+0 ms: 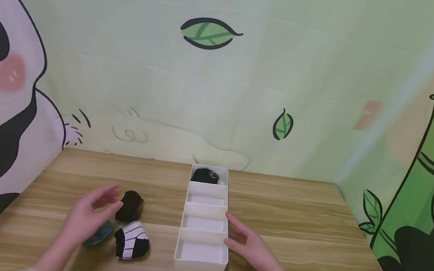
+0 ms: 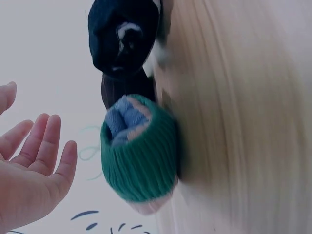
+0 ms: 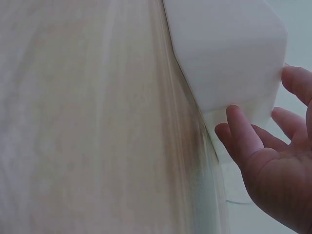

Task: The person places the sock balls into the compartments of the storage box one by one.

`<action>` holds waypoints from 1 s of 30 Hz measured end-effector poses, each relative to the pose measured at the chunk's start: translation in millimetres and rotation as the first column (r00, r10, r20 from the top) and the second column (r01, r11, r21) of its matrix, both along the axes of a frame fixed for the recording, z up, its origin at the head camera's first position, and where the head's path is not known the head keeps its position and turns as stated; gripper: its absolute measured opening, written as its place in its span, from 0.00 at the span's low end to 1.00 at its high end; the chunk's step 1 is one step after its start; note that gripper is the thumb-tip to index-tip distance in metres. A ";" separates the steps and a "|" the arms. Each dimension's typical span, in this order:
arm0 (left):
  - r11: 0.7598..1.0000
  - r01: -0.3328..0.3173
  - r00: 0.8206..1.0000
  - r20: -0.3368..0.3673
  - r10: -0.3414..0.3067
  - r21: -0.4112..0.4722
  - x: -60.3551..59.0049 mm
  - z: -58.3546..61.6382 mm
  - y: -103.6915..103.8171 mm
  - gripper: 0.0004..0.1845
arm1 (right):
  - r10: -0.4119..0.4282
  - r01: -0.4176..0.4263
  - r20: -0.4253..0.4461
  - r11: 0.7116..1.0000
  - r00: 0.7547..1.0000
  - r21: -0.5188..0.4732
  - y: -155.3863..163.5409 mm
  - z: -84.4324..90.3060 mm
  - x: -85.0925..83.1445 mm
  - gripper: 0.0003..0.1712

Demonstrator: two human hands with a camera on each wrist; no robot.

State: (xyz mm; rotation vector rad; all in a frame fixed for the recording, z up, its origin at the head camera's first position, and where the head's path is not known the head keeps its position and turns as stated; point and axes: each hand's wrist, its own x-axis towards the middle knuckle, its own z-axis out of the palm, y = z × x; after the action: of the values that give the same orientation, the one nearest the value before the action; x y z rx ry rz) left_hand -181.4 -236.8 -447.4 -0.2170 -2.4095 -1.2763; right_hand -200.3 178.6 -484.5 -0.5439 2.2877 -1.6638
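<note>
My left hand (image 1: 87,214) hovers with loosely bent fingers just left of a rolled black sock (image 1: 130,206) and holds nothing. Partly hidden beneath it lies a rolled green-and-blue sock (image 1: 100,233), whose ribbed green cuff (image 2: 139,168) shows clearly in the left wrist view. A white sock with black stripes and black ends (image 1: 134,238) is bundled beside these two. My right hand (image 1: 249,247) touches the right side of a long white divided box (image 1: 200,268) with its fingertips. Inside the box's farthest compartment sits another rolled black sock (image 1: 202,176).
The wooden table (image 1: 292,214) carries the box near its middle and the loose socks to the left. Behind its far edge stands a pale green backdrop (image 1: 145,57) printed with leaves, pandas and bamboo. Low partitions (image 1: 202,237) split the box into several compartments.
</note>
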 end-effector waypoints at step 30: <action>0.991 0.057 0.990 0.135 -0.040 -0.122 24.7 -6.4 -32.2 0.38 | 0.002 -0.002 0.012 1.000 1.000 -0.012 0.1 0.6 0.5 0.42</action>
State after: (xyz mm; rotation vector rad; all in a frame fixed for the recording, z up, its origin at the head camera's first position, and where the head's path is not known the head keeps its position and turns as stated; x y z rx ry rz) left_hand -156.7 -269.0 -453.9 -0.2352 -2.6159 -1.1947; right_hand -199.8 178.8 -483.9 -0.5374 2.2700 -1.6760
